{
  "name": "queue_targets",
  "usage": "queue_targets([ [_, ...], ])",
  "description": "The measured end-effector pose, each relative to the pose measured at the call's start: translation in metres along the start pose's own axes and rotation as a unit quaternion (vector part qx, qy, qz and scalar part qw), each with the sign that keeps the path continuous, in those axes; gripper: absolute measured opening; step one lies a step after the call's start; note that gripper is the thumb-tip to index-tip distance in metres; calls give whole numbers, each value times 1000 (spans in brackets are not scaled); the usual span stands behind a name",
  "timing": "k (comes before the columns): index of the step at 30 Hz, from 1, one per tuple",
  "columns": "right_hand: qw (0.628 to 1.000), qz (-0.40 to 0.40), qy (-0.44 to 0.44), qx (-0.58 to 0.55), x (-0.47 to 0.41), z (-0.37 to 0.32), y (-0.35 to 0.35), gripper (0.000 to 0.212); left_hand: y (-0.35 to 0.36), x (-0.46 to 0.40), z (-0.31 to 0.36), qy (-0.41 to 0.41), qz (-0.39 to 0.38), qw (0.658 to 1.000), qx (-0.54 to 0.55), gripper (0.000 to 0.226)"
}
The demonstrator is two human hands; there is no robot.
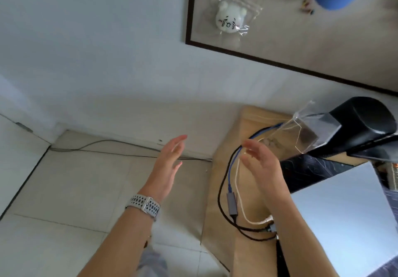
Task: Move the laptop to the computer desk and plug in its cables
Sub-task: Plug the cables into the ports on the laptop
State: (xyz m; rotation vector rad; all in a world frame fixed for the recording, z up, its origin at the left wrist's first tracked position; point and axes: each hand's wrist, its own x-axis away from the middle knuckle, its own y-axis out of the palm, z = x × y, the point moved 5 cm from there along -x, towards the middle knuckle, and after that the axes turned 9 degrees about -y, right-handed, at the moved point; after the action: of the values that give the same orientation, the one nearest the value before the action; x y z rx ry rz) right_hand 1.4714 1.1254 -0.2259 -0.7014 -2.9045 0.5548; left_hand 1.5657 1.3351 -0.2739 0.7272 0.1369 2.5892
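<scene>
Left hand (pixel 167 167), watch on its wrist, hangs with fingers released over the floor (pixel 86 179). Right hand (pixel 261 167), fingers also released, hovers above three cables (pixel 231 169): black, blue, white. They reach the silver laptop (pixel 344 212) on the desk (pixel 219 190).
</scene>
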Motion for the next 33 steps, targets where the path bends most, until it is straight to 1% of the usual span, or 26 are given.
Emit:
queue_targets([
  [3,993,70,48,-84,-11,-4,34,32,-33,-29,18,-14,0,1000,-3,33],
  [5,986,95,77,-113,-18,4,57,30,-50,-48,19,-33,-10,999,-2,25],
  [7,978,114,116,-131,-27,23,82,30,-62,-70,13,-53,-10,998,-11,20],
  [9,970,121,162,-136,-38,54,114,32,-71,-98,-5,-62,2,997,-53,14],
  [10,969,117,180,-124,-42,75,132,34,-73,-115,-18,-72,3,994,-79,14],
  [12,963,90,231,-104,-47,121,173,44,-79,-147,-49,-108,14,987,-117,19],
  [13,957,83,259,-105,-49,148,193,48,-83,-162,-64,-122,18,984,-127,22],
  [15,940,94,316,-93,-52,207,221,54,-89,-191,-92,-143,22,982,-117,24],
  [17,922,112,364,-71,-61,268,235,53,-95,-223,-112,-138,26,985,-98,27],
  [19,911,113,396,-31,-76,339,242,55,-102,-261,-135,-123,22,988,-92,29],
  [21,907,113,407,8,-96,412,248,60,-112,-297,-162,-111,13,989,-100,28],
  [23,905,132,403,25,-120,474,255,55,-124,-333,-196,-95,1,989,-109,27],
  [24,905,146,398,24,-131,500,258,51,-129,-351,-213,-87,-2,989,-116,26],
  [27,910,185,372,4,-160,583,271,58,-142,-400,-268,-78,-7,989,-127,26],
  [29,913,194,358,8,-177,638,281,50,-144,-427,-309,-86,-15,987,-137,27],
  [31,914,185,360,15,-193,684,291,33,-142,-449,-348,-93,-31,984,-150,26],
  [32,914,184,361,20,-201,702,296,30,-139,-458,-366,-99,-39,982,-153,26],
  [33,914,188,358,23,-209,720,301,33,-137,-466,-384,-105,-45,981,-156,25],
])
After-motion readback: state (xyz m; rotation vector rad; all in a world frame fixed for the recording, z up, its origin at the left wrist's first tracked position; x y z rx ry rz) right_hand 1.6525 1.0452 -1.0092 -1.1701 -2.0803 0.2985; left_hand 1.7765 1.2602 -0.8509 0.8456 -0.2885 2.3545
